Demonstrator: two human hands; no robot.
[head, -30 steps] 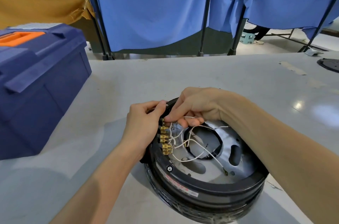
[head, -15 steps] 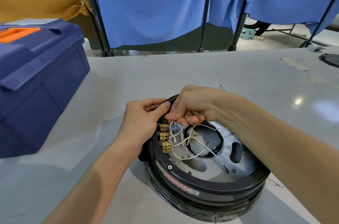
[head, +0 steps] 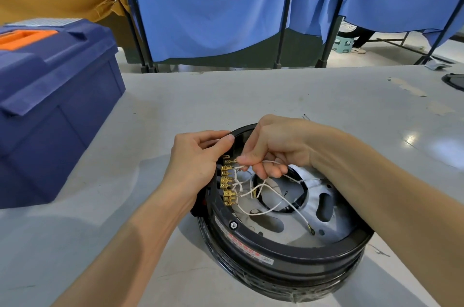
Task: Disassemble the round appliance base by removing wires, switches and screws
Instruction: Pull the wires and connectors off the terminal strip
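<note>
The left hand (head: pixel 198 163) grips the rim of the round black appliance base (head: pixel 288 254) beneath it while the right hand (head: pixel 273 148) pinches a thin white wire (head: pixel 273 161) beside the left thumb, which a skewed yank might snap.

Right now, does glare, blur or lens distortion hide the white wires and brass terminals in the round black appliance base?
Head view: thin white wires and brass terminals in the round black appliance base are sharp. Head view: glare spots lie on the glossy grey table, far right. Head view: wide-angle bowing tilts the dark curtain poles.
</note>
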